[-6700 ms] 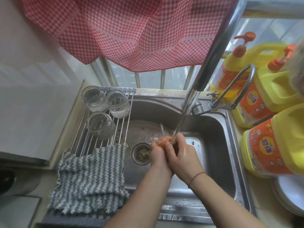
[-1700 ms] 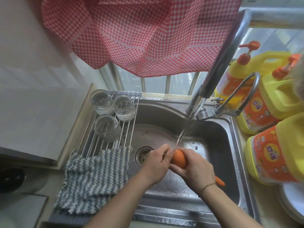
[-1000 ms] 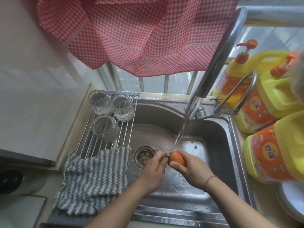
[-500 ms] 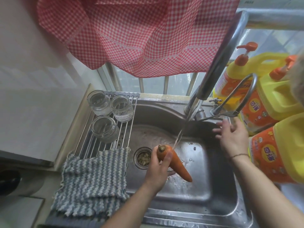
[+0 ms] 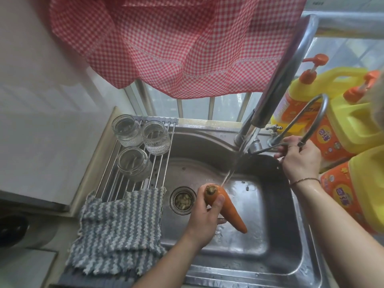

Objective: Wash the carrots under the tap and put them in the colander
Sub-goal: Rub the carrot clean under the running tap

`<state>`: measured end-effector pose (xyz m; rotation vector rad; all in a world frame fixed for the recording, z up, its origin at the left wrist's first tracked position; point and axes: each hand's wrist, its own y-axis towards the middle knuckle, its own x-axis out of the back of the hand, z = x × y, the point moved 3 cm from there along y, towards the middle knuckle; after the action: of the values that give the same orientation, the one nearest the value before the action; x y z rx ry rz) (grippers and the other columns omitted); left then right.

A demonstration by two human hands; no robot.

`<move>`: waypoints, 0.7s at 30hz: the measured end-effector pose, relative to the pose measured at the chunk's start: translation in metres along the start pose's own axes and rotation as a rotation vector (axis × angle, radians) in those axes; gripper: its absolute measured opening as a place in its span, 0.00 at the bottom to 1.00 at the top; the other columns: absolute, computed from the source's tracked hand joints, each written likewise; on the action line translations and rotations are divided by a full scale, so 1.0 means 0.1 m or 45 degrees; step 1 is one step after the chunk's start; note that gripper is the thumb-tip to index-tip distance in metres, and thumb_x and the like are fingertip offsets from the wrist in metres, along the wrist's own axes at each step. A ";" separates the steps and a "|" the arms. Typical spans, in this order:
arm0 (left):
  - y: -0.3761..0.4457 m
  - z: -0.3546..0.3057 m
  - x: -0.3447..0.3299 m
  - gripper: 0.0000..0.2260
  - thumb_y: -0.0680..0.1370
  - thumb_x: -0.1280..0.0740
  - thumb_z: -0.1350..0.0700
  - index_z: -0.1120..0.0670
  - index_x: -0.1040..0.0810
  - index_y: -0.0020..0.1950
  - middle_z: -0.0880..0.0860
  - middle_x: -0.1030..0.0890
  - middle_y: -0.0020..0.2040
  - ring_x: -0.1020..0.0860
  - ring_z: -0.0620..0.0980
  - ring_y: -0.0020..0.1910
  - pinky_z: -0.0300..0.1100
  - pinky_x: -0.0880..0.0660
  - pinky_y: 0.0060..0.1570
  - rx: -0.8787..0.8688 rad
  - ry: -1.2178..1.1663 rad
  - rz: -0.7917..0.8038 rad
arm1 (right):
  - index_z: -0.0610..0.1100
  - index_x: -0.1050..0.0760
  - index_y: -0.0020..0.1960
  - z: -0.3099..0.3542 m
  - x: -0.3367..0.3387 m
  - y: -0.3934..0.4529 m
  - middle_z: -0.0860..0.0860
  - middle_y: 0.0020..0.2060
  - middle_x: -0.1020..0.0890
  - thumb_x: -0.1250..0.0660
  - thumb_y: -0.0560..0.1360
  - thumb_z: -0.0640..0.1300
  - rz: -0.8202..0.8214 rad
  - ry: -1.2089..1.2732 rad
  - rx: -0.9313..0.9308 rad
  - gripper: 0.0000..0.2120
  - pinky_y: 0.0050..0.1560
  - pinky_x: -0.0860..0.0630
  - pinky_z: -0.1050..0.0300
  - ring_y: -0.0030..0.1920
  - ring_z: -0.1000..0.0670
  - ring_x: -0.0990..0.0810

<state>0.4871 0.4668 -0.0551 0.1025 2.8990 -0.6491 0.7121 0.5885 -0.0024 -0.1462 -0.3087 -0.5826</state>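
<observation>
Left hand [image 5: 204,217]: fingers and thumb curled round the thick crown end of the carrot [image 5: 225,208]; firm wrap, thumb across the front.
Carrot: held over the sink basin [image 5: 276,204], crown up and away, tapered tip slanting down to the right of the left hand, free of the basin floor. Thin water stream [image 5: 229,175] from the tap spout [image 5: 248,140] landing just beyond the crown.
Right hand [image 5: 299,161]: up and well to the right of the left, fingers hooked over the looped metal tap lever [image 5: 307,121]; wrist wet.
Drain strainer [image 5: 182,201]: just left of the left hand.
Handling, judged: stiff, solid, moderately light; skin wet, so likely slippery, most of all along the narrow taper. Best hold at the broad crown third, as now; tip a poor purchase. Not fragile; a drop into steel probably harmless.
Colander: not in view.
Striped cloth [image 5: 120,231] and three glass jars [image 5: 134,163] on the wire rack [image 5: 158,171]: left of the left hand.
</observation>
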 end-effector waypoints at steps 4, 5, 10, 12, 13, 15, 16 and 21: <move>-0.01 -0.01 -0.01 0.13 0.77 0.35 0.47 0.45 0.31 0.60 0.52 0.27 0.60 0.22 0.48 0.56 0.48 0.17 0.48 -0.015 0.014 0.020 | 0.42 0.24 0.50 0.07 -0.01 -0.02 0.41 0.40 0.19 0.42 0.83 0.43 -0.024 -0.004 0.009 0.10 0.25 0.27 0.68 0.34 0.47 0.21; -0.02 -0.02 -0.01 0.15 0.75 0.35 0.45 0.45 0.31 0.61 0.52 0.26 0.60 0.22 0.47 0.56 0.48 0.17 0.48 -0.018 0.019 0.025 | 0.43 0.24 0.51 0.08 0.00 -0.02 0.42 0.41 0.19 0.41 0.83 0.45 -0.014 -0.017 0.016 0.09 0.27 0.26 0.67 0.34 0.48 0.20; 0.00 -0.01 -0.02 0.16 0.75 0.35 0.43 0.41 0.31 0.61 0.51 0.27 0.61 0.22 0.50 0.58 0.46 0.18 0.46 -0.067 0.043 0.015 | 0.45 0.30 0.65 -0.09 0.09 -0.47 0.48 0.47 0.21 0.35 0.79 0.51 -0.029 -0.096 0.035 0.18 0.48 0.22 0.61 0.42 0.48 0.21; 0.00 -0.01 -0.05 0.13 0.77 0.35 0.42 0.38 0.30 0.60 0.48 0.25 0.60 0.20 0.49 0.56 0.47 0.18 0.46 -0.090 0.037 0.016 | 0.48 0.26 0.61 -0.24 0.03 -0.88 0.51 0.46 0.21 0.33 0.74 0.49 0.299 -0.158 0.166 0.16 0.45 0.26 0.70 0.45 0.47 0.22; 0.01 -0.01 -0.07 0.11 0.77 0.34 0.41 0.36 0.29 0.59 0.46 0.24 0.59 0.19 0.48 0.55 0.48 0.18 0.47 -0.102 0.026 0.018 | 0.52 0.25 0.60 -0.32 -0.03 -1.06 0.53 0.48 0.20 0.32 0.71 0.51 0.555 -0.167 0.188 0.18 0.46 0.24 0.67 0.48 0.48 0.21; 0.02 0.00 -0.10 0.11 0.75 0.34 0.35 0.30 0.29 0.56 0.40 0.22 0.56 0.18 0.48 0.55 0.52 0.18 0.51 -0.131 0.026 -0.002 | 0.56 0.28 0.65 -0.46 -0.15 -1.30 0.60 0.55 0.21 0.31 0.65 0.53 1.008 -0.190 0.146 0.28 0.53 0.22 0.58 0.55 0.54 0.21; 0.03 0.01 -0.11 0.12 0.73 0.36 0.31 0.28 0.29 0.55 0.36 0.22 0.55 0.19 0.46 0.57 0.55 0.19 0.54 -0.152 0.050 -0.027 | 0.56 0.29 0.67 -0.52 -0.19 -1.35 0.62 0.57 0.22 0.30 0.63 0.53 1.118 -0.208 0.129 0.32 0.57 0.23 0.57 0.58 0.56 0.22; 0.06 0.02 -0.16 0.11 0.78 0.44 0.32 0.25 0.29 0.58 0.25 0.25 0.54 0.24 0.33 0.57 0.49 0.24 0.62 -0.255 0.150 -0.065 | 0.55 0.28 0.65 -0.58 -0.30 -1.32 0.56 0.56 0.20 0.29 0.64 0.40 0.998 -0.282 0.122 0.31 0.51 0.22 0.63 0.54 0.59 0.21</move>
<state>0.5036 0.4715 -0.0564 0.0429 3.0700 -0.3682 0.6282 0.4822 -0.0607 -0.2238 -0.4588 0.2274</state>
